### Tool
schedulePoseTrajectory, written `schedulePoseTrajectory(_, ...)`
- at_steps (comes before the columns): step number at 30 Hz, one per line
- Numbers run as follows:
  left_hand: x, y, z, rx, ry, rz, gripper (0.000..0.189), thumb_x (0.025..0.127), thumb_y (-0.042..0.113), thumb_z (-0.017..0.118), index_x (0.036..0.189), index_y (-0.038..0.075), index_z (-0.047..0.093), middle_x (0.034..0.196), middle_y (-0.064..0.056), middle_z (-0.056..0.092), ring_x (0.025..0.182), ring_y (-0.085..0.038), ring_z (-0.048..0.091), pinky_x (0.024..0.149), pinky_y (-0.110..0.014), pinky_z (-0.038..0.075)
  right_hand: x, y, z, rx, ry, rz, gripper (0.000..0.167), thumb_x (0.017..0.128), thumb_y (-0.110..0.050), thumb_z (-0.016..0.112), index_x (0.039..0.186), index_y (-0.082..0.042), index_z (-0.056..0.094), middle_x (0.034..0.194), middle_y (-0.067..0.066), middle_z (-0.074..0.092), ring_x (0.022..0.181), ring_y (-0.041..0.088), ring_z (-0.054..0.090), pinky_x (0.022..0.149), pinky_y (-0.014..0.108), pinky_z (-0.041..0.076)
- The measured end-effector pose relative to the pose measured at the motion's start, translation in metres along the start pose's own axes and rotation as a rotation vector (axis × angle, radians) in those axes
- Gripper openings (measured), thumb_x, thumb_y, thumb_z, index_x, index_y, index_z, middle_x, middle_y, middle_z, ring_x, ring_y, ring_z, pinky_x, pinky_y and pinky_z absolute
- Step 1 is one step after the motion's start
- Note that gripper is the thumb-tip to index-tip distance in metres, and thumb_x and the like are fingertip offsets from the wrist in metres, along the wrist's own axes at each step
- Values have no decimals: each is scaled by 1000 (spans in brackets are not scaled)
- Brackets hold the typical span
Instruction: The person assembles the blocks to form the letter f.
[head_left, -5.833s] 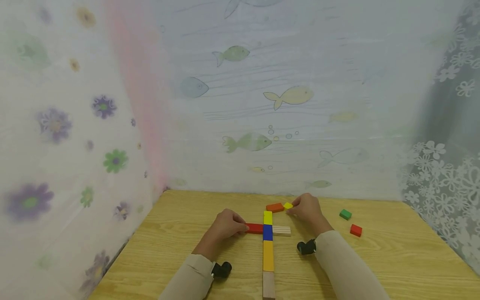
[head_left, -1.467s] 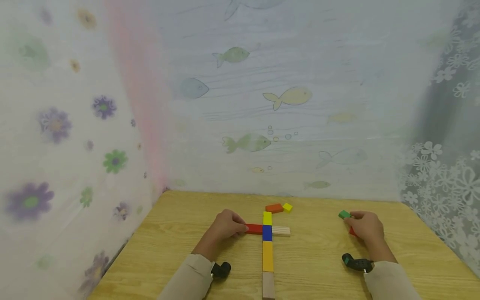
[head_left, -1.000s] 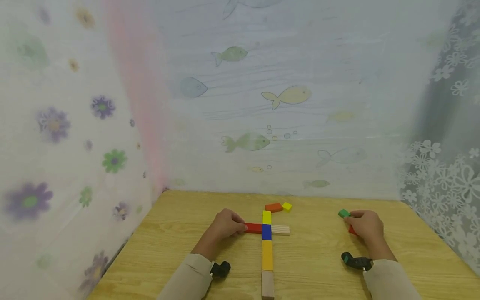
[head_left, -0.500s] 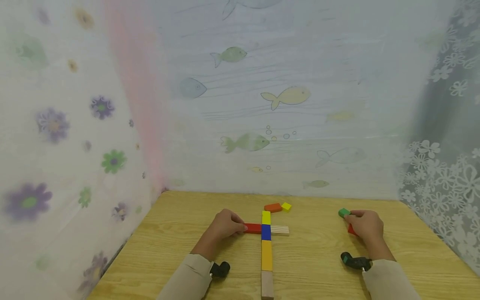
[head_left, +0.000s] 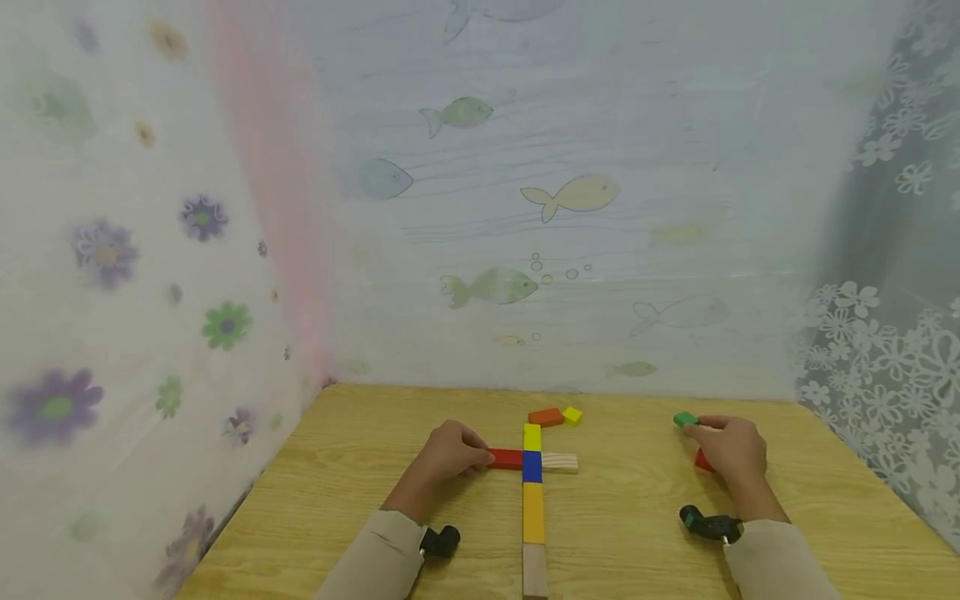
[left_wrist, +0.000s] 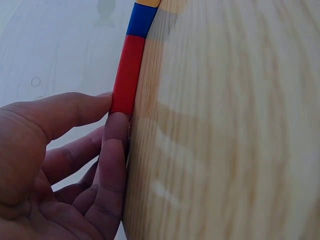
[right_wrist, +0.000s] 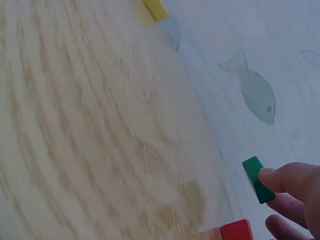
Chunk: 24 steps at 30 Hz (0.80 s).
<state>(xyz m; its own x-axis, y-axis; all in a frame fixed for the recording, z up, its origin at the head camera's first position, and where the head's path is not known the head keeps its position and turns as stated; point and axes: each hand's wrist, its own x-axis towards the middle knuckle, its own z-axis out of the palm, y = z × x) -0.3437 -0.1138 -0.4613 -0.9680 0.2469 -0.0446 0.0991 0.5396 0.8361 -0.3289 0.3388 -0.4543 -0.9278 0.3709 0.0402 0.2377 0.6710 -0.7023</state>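
Observation:
My left hand (head_left: 452, 450) holds the outer end of a long red block (head_left: 507, 458) with thumb and forefinger. That block's other end meets a blue block (head_left: 532, 467) in the middle of a cross of blocks flat on the table. A yellow block (head_left: 532, 437) lies beyond the blue one, an orange-yellow block (head_left: 533, 512) and a plain wooden block (head_left: 534, 571) on the near side. Pale striped wood (head_left: 559, 462) forms the right arm. Far right, my right hand (head_left: 731, 450) pinches a small green block (right_wrist: 257, 180), seemingly just off the table. A red block (right_wrist: 237, 230), partly hidden, lies beneath this hand.
Past the cross's far end lie an orange block (head_left: 545, 417) and a small yellow block (head_left: 572, 416). The wooden table (head_left: 375, 408) ends at a fish-patterned sheet (head_left: 420, 333); a flower-patterned sheet (head_left: 135, 333) hangs along the left.
My right hand has left the small yellow block behind the cross and gone right to the green block, which has just shifted slightly away from me. The left hand keeps its place.

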Motion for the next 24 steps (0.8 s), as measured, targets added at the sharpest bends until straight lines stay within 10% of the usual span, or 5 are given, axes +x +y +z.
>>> schedulePoseTrajectory(7,0,2,1,6,-6,0,10,88,20,81,91,10,82,81,-1,75,72,-16,68,68,-31,60,-4,-5,0,3,39,-24,61,94,-51,70,133,-4,70,140,32,58,100,46,62,77,49,53)
schedulePoseTrajectory(14,-1,0,1,-3,-10,-4,11,88,19,81,92,9,82,81,-1,75,72,-16,69,68,-31,60,-3,-11,11,37,15,-59,61,93,-50,72,133,-3,69,51,6,60,41,20,55,42,30,41)
schedulePoseTrajectory(19,0,0,0,0,-5,10,11,89,20,81,92,9,82,81,-1,75,72,-16,69,67,-31,60,-4,-18,19,58,23,-74,63,92,-53,72,131,-5,71,100,24,76,46,20,49,44,31,39)
schedulePoseTrajectory(24,0,0,0,-2,-6,1,11,89,20,81,91,9,81,81,-1,75,72,-16,69,67,-31,60,-6,-26,26,58,-1,-67,62,91,-54,72,130,-6,72,144,32,56,59,22,47,49,33,39)
